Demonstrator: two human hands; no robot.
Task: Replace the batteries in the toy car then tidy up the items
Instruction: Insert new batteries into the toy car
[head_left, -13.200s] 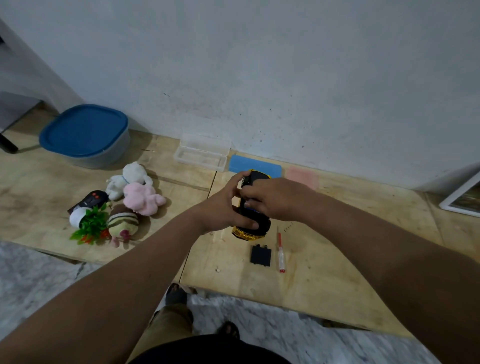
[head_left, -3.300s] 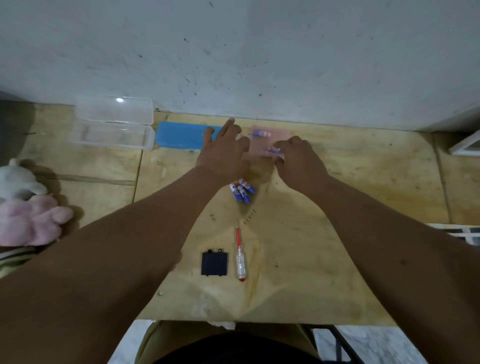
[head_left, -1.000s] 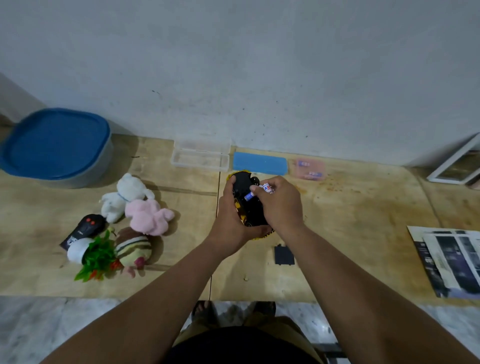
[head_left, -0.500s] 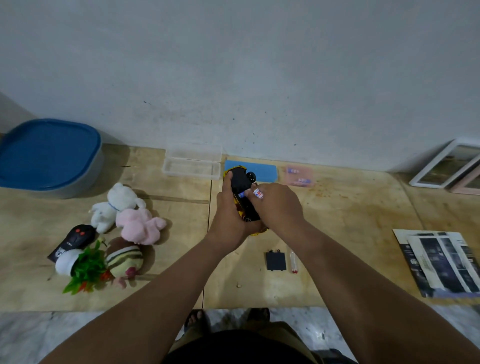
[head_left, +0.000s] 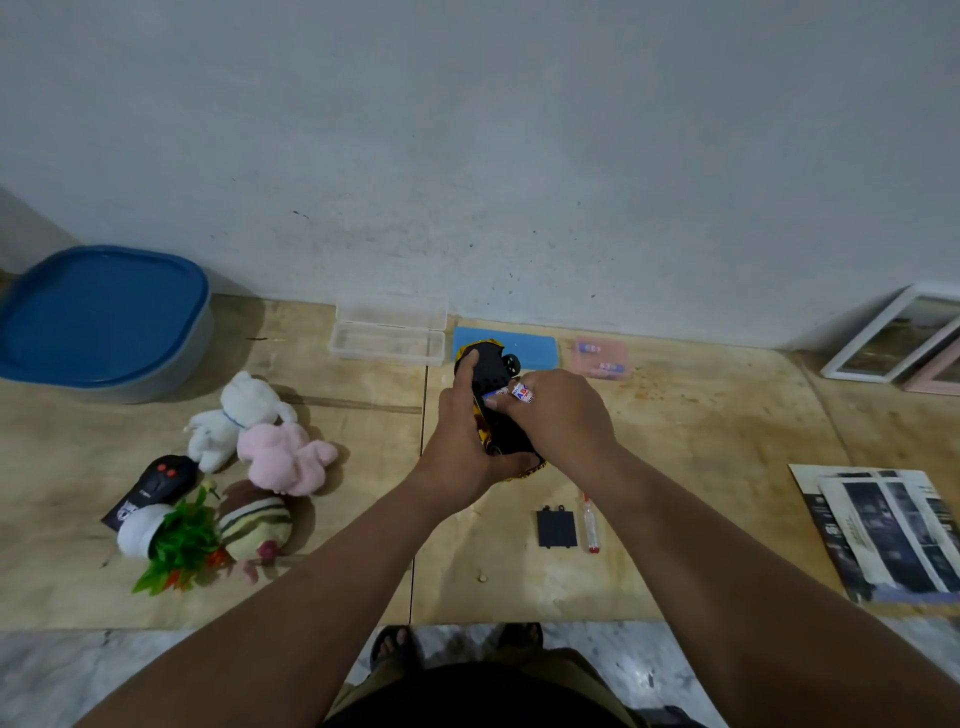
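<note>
Plywood tabletop (head_left: 701, 467) is carrying everything. At its back left a round grey tub with a blue lid (head_left: 104, 317) is sitting closed, contents hidden. Right of that tub, a clear plastic case (head_left: 387, 338) is lying open, then a pink case (head_left: 602, 358) holding batteries. Left hand (head_left: 462, 441) is gripping the upturned black-and-yellow toy car (head_left: 491, 371); right hand (head_left: 563, 415) is pinching a blue-and-white battery (head_left: 519, 392) against it.

Single head-worn wide-angle view, looking forward and steeply down from standing height over a low wooden platform (head_left: 727, 467) set against a wall (head_left: 519, 156) at 12 o'clock. Both forearms enter from 6 o'clock and meet near frame centre. The wearer's feet appear at the bottom edge. No second view.
</note>
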